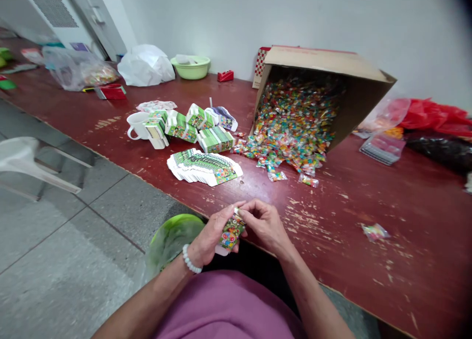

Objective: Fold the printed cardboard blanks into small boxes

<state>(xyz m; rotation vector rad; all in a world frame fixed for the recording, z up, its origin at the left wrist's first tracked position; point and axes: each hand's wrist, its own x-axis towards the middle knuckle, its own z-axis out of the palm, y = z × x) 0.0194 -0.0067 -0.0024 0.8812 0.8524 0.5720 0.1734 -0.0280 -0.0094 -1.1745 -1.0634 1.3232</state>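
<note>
A small printed candy box point(231, 232) with colourful pictures is held just over the table's front edge. My left hand point(211, 233) wraps round it from the left, a beaded bracelet on the wrist. At its top end, my right hand point(266, 225) pinches the white flap between thumb and fingers. Beyond my hands lies a fanned row of flat green-and-white boxes point(202, 166). Behind that row are banded bundles of the same boxes point(216, 139). To the right, wrapped candies point(295, 127) spill from a cardboard carton point(324, 59) tipped on its side.
A lone candy packet point(375, 232) lies at right on the worn red table point(332, 260). A white mug point(137, 126) stands by the bundles. Below the front edge sits a lined green bin point(177, 236). A white stool point(22, 155) is at left, red bags point(435, 118) at right.
</note>
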